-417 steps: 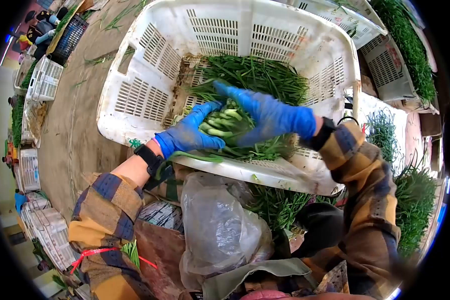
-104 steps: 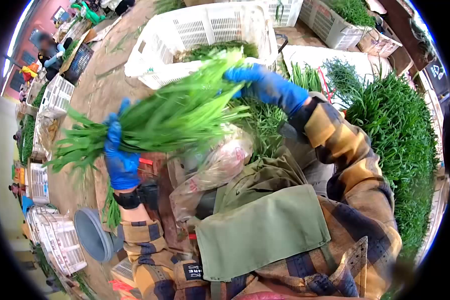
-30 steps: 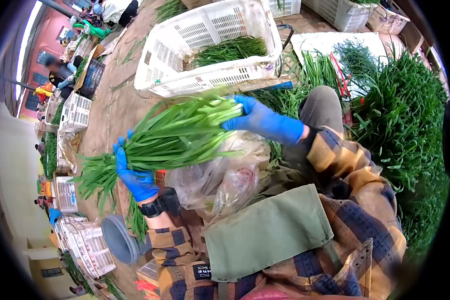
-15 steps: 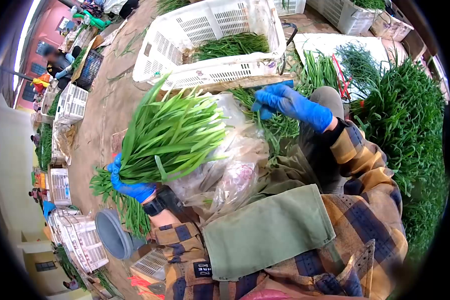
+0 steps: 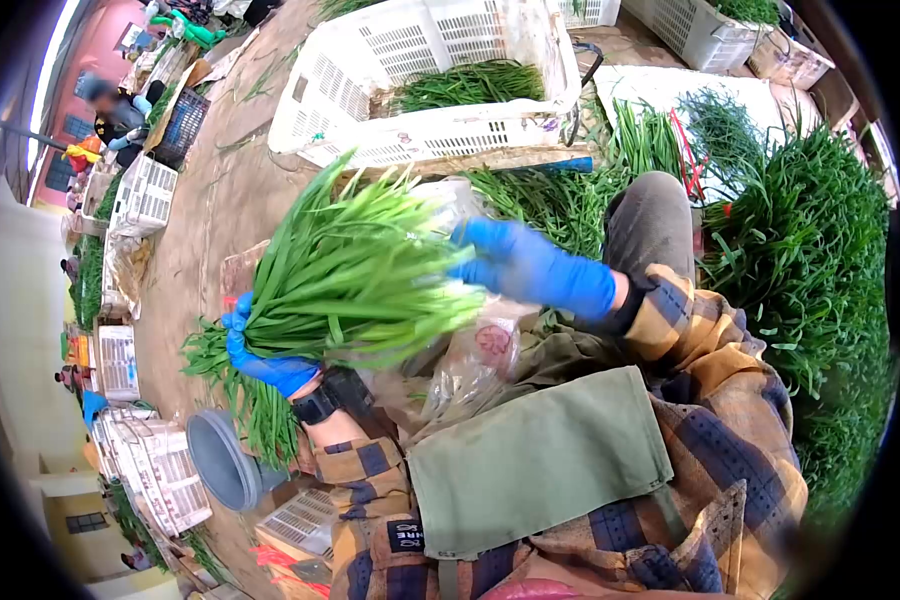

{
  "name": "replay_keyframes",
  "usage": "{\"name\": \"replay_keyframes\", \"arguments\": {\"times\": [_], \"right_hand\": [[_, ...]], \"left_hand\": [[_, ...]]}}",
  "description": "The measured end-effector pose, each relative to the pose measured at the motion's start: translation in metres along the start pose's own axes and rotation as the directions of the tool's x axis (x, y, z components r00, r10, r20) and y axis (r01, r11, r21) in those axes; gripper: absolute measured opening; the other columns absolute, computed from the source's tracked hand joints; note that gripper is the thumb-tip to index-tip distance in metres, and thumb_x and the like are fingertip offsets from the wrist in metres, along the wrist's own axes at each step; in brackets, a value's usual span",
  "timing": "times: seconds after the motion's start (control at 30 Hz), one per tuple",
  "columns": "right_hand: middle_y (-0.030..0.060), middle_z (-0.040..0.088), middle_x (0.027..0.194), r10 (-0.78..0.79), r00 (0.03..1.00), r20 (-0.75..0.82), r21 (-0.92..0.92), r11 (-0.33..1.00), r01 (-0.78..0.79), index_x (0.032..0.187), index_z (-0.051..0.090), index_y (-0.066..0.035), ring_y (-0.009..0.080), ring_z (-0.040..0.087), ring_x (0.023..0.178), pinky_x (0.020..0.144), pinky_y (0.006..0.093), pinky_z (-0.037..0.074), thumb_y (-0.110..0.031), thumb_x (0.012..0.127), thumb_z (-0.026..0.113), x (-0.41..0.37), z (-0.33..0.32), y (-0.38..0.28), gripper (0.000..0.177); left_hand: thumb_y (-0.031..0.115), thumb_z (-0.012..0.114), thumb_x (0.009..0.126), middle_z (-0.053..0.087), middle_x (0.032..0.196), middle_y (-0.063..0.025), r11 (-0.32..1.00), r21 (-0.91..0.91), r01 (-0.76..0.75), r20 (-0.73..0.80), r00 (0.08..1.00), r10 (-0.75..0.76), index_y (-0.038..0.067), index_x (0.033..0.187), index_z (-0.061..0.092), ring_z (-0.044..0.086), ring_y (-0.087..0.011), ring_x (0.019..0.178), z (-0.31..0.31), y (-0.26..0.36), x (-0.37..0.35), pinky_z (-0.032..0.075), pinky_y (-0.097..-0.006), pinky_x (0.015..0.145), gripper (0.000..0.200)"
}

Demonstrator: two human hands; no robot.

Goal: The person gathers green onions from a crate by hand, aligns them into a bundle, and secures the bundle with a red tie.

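Observation:
My left hand (image 5: 270, 350), in a blue glove, is wrapped round a thick bunch of garlic chives (image 5: 340, 270), near its leafy end. The pale stem ends point right, toward my right hand (image 5: 525, 262). That hand, also gloved in blue, is smeared by motion at the stem ends, so its fingers do not show clearly. Below the bunch, a crumpled clear plastic bag (image 5: 475, 365) lies on my lap beside a green apron flap (image 5: 540, 465).
A white slatted crate (image 5: 420, 150) holding some chives stands ahead. Loose greens (image 5: 560, 205) lie before my knee, and a large heap of chives (image 5: 800, 260) is at right. A grey bucket (image 5: 228, 460) stands at left. Another person (image 5: 120, 120) sits far left.
My right hand has moved left and down to the stem ends of the bunch. The bunch has shifted slightly right, its leaves blurred, still in my left hand.

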State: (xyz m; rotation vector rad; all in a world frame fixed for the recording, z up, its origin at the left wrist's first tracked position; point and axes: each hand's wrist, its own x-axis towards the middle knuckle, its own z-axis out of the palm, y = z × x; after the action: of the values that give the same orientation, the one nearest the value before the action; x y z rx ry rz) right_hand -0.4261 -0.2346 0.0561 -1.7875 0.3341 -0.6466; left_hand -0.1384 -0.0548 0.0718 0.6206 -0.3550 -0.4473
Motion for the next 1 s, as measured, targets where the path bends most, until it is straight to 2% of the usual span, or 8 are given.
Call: {"name": "replay_keyframes", "arguments": {"times": [0.23,0.3,0.33,0.47,0.57,0.7,0.8,1.0], "right_hand": [[0.0017,0.061,0.074,0.254,0.962,-0.095,0.347,0.915,-0.207,0.090,0.058,-0.006,0.0072,0.057,0.058,0.051,0.0220,0.046,-0.020,0.090,0.059,-0.002,-0.041,-0.002,0.014],[0.0049,0.063,0.075,0.330,0.900,-0.283,0.206,0.938,-0.279,0.091,0.060,-0.006,0.0125,0.059,0.058,0.051,0.0267,0.046,-0.025,0.090,0.060,0.000,-0.082,0.014,0.019],[0.0072,0.065,0.078,0.250,0.934,-0.256,-0.187,0.935,-0.301,0.094,0.060,-0.005,0.0172,0.061,0.062,0.055,0.0299,0.048,-0.027,0.089,0.061,-0.004,-0.099,0.029,0.022],[0.0150,0.066,0.093,0.138,0.976,0.169,-0.861,0.502,0.078,0.103,0.062,-0.002,0.0280,0.065,0.081,0.073,0.0362,0.050,-0.031,0.088,0.061,-0.008,-0.097,0.021,0.033],[0.0159,0.065,0.100,0.030,0.987,0.156,-0.052,0.998,-0.022,0.114,0.059,-0.002,0.0240,0.063,0.091,0.082,0.0335,0.048,-0.031,0.087,0.063,0.015,-0.058,0.007,0.041],[0.0031,0.065,0.095,0.090,0.987,0.130,0.116,0.988,-0.105,0.116,0.058,-0.002,0.0090,0.058,0.086,0.080,0.0256,0.048,-0.019,0.089,0.062,0.038,0.003,0.019,0.033],[0.0077,0.066,0.087,0.016,1.000,0.012,0.284,0.959,-0.018,0.106,0.062,0.000,0.0138,0.062,0.075,0.067,0.0270,0.050,-0.012,0.089,0.058,0.042,0.009,0.038,0.022],[0.0096,0.065,0.073,0.379,0.925,-0.006,0.452,0.827,-0.335,0.094,0.060,0.001,0.0160,0.064,0.061,0.054,0.0259,0.053,-0.014,0.093,0.050,0.036,-0.018,0.003,0.018]], "left_hand": [[0.014,0.053,0.079,0.057,0.089,-0.0058,0.998,-0.028,-0.047,0.097,0.994,0.050,0.013,0.076,0.055,0.054,-0.0203,0.092,-0.011,0.002,0.000,0.041,-0.0420,0.093,0.004],[0.016,0.053,0.080,0.053,0.086,-0.0033,0.991,0.045,-0.126,0.021,0.992,0.126,0.014,0.078,0.053,0.051,-0.0184,0.091,-0.013,0.003,-0.002,0.039,-0.0399,0.093,0.003],[0.018,0.055,0.079,0.052,0.085,-0.0023,0.991,0.016,-0.133,0.013,0.991,0.132,0.014,0.080,0.052,0.050,-0.0177,0.092,-0.016,0.005,-0.002,0.038,-0.0387,0.094,0.005],[0.019,0.055,0.078,0.051,0.085,-0.0021,0.982,0.063,-0.176,0.025,0.984,0.175,0.014,0.084,0.052,0.050,-0.0177,0.092,-0.016,0.003,-0.003,0.038,-0.0385,0.093,0.008],[0.019,0.055,0.078,0.053,0.085,-0.0024,0.989,-0.006,-0.150,0.128,0.980,0.150,0.014,0.085,0.052,0.050,-0.0185,0.093,-0.018,0.000,0.002,0.038,-0.0393,0.094,0.009],[0.018,0.054,0.078,0.051,0.082,-0.0015,0.991,0.008,-0.134,0.106,0.985,0.132,0.014,0.083,0.050,0.050,-0.0189,0.091,0.003,-0.006,-0.001,0.038,-0.0398,0.094,0.008],[0.017,0.054,0.076,0.049,0.080,-0.0008,0.989,0.023,-0.147,0.055,0.988,0.145,0.014,0.081,0.048,0.049,-0.0188,0.089,0.000,-0.006,-0.005,0.038,-0.0397,0.094,0.009],[0.019,0.047,0.083,0.056,0.090,-0.0045,0.990,-0.105,-0.092,0.297,0.947,0.120,0.010,0.086,0.051,0.053,-0.0200,0.091,-0.018,-0.011,0.000,0.040,-0.0394,0.094,0.011]]}}
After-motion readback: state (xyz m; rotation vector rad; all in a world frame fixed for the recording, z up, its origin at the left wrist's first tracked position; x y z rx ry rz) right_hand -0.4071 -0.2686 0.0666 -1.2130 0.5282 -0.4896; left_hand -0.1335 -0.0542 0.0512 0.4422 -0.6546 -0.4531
